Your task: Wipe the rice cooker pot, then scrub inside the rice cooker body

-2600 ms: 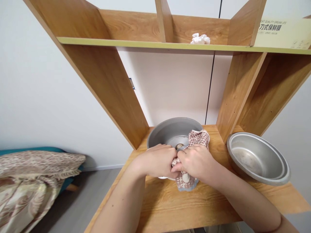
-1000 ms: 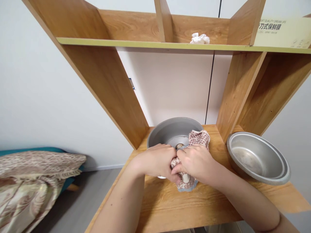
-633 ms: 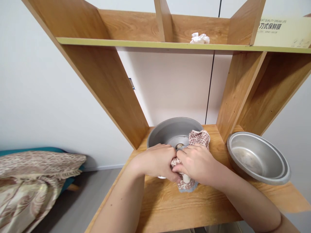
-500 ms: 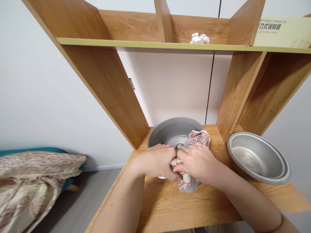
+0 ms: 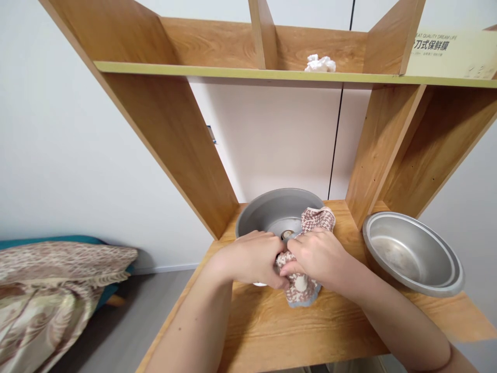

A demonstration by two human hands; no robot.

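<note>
A round grey rice cooker body point(image 5: 264, 207) sits on the wooden shelf top, with a small round sensor point(image 5: 288, 234) at the bottom of its bowl. My left hand point(image 5: 258, 256) is closed over its near rim; the fingertips are hidden inside, and the thumb meets the edge of the cloth. A brown-and-cream patterned cloth point(image 5: 318, 218) drapes over the rim, one end inside the bowl and the other hanging outside. Closed on the cloth at the near right rim is my right hand point(image 5: 318, 256), its thumb outside and its fingers over the top.
To the right stands a silver metal inner pot point(image 5: 411, 254), close to the right forearm. An upper shelf point(image 5: 233, 71) crosses above, bearing crumpled white tissue point(image 5: 320, 63) and a cling film box point(image 5: 452, 54). A patterned blanket point(image 5: 58, 290) lies at the left.
My right hand and the lower part of the cloth have shifted very slightly to the right along the rim. My left hand stays nearly in place.
</note>
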